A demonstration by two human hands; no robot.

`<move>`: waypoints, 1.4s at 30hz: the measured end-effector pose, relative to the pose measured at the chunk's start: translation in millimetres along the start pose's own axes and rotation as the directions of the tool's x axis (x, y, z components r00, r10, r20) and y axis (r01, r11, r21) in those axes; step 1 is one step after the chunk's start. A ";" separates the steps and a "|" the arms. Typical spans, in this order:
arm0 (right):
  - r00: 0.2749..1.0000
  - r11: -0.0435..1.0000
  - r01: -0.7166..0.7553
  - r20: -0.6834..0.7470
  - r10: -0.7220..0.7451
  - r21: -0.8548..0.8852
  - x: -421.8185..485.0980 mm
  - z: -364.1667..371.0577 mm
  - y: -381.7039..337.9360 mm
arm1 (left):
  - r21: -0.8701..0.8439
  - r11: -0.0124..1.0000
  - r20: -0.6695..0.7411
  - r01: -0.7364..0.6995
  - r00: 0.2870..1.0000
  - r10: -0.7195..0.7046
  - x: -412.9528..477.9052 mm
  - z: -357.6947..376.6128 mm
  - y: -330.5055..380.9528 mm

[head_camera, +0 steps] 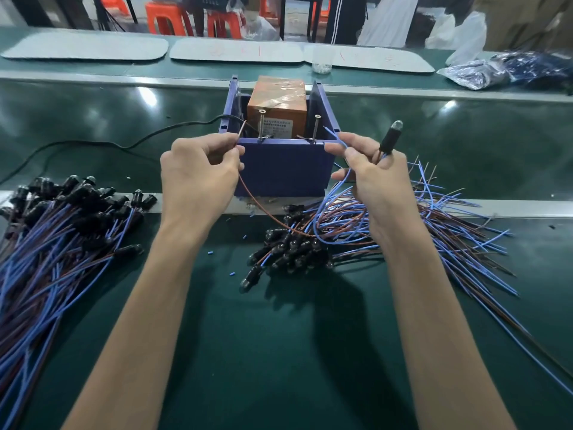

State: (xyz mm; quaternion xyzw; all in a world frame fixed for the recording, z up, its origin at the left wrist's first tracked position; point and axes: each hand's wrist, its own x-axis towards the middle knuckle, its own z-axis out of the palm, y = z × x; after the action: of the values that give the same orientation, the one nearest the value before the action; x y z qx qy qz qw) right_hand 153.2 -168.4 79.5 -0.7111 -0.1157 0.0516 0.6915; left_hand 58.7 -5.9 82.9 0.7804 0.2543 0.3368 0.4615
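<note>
one brown wire (255, 202) in left hand (198, 175), blue wire (336, 138) right hand (375, 178), label (279, 127) illegible

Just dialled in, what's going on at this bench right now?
A person works bare-handed. The left hand pinches a brown wire and the right hand pinches a blue wire, with a black lamp sticking up from it. Both wire ends are raised toward the two upright screws on the blue box; neither plainly touches one. More wired lamps lie heaped at left and centre.
</note>
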 end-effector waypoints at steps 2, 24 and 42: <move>1.000 1.000 0.000 0.020 0.000 0.010 -0.4 1.1 0.9 | -0.001 1.000 0.004 0.005 1.000 -0.005 0.0 0.0 -0.7; 0.996 0.999 -0.037 0.077 0.037 0.004 -4.3 -0.9 -6.8 | -0.014 1.000 0.043 0.013 0.999 -0.012 -0.7 -3.8 3.9; 0.996 1.000 -0.020 0.088 0.020 -0.006 -5.3 -1.1 -6.8 | -0.148 0.984 0.086 0.099 0.993 -0.087 0.4 1.2 -3.1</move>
State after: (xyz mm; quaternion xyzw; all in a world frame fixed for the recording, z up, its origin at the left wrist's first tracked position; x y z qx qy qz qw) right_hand 147.7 -170.6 85.8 -0.7110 -0.1393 0.0897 0.6834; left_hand 59.5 -4.9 79.8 0.7431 0.2455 0.3020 0.5444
